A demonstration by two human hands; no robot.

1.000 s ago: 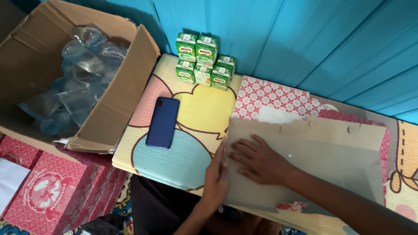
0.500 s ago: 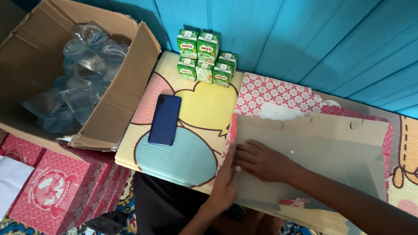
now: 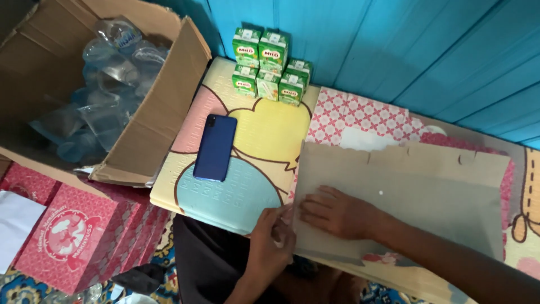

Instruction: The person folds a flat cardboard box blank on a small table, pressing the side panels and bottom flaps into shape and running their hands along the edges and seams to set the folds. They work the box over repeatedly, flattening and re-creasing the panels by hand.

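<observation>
Mat (image 3: pixel 264 135): 5 cartons (image 3: pixel 269 66), 1 phone (image 3: pixel 215 147).

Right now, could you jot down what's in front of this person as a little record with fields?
Left hand: fingers pinching the left edge of the flat brown cardboard sheet
Right hand: palm down, pressing flat on that sheet
Under the sheet: pink patterned flat box panel
Centre: dark blue smartphone lying on the pastel cartoon foam mat
Back: small green drink cartons, stacked against the blue plank wall
Left: open brown cardboard box with clear plastic bottles
Lower left: red printed boxes
</observation>
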